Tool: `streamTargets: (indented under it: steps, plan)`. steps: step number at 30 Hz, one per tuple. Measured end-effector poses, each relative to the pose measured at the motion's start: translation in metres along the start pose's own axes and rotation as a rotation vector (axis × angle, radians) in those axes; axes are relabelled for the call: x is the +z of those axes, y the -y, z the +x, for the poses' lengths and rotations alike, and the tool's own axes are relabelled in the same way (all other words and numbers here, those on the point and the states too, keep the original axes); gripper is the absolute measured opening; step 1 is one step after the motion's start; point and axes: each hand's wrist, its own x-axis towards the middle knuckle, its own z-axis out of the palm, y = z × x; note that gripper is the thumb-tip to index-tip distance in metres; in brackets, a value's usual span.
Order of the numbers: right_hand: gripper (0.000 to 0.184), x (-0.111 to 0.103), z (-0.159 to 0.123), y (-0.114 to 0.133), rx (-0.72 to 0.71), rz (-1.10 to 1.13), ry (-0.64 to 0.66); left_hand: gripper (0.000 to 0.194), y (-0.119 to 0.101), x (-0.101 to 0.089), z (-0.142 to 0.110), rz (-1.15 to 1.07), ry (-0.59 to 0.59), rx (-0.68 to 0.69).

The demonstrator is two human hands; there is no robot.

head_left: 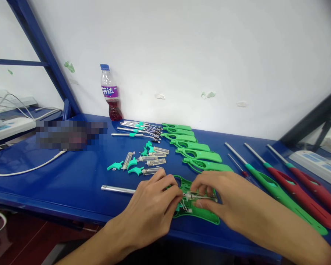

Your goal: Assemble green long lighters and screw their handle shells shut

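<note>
My right hand pinches a clear fuel tank over an open green lighter shell half. Closed fingers of my left hand meet at the front end of that shell, by the tank's tip; what they grip is hidden. A silver metal tube sticks out to the left from under my left hand. Below the tank, white and black wires show inside the shell. Behind my hands lie teal triggers and several more clear fuel tanks.
Green shell halves lie in a column behind, beside wired metal tubes. Right are a screwdriver, a green lighter and two red lighters. A drink bottle stands by the wall; a white cable crosses the blue table.
</note>
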Motion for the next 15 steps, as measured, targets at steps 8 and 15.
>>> streamTargets:
  steps: [8, 15]
  plan:
    - [0.007, -0.0008, -0.0015, 0.005, -0.024, -0.014, 0.001, 0.015, -0.0011, -0.0005, 0.0028, -0.022, -0.037, 0.04]
    - [0.008, 0.0001, 0.0018, 0.0015, -0.028, -0.01, 0.004, 0.016, -0.0023, -0.0028, 0.0041, -0.023, -0.037, 0.059]
